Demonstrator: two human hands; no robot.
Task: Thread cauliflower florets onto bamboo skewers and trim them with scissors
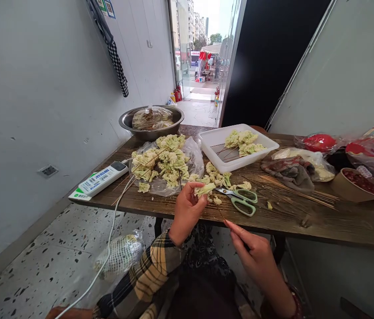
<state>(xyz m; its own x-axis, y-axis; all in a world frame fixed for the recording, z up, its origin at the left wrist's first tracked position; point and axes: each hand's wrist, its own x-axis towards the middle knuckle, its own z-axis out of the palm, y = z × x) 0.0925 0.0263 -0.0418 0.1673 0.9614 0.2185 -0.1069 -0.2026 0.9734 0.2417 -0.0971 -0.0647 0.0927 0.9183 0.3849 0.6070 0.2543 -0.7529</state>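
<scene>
Near the table's front edge, my left hand (188, 212) pinches a cauliflower floret (205, 189). My right hand (252, 248), lower and to the right, has its fingers closed on a thin wooden skewer (220, 213) that slants up toward the floret; a small piece of cauliflower is by its upper end. Green-handled scissors (244, 201) lie just right of the floret. Behind my left hand, a heap of cauliflower florets (170, 161) rests on a plastic bag. A white tray (228, 166) holds several skewered florets (244, 141).
A metal basin (129, 122) with bagged items stands at the back left. On the wooden table (293, 221) are a white device (102, 177), loose skewers (306, 192), a cloth (289, 170) and a bowl of red sauce (362, 184). A white cable (113, 221) hangs over the front edge.
</scene>
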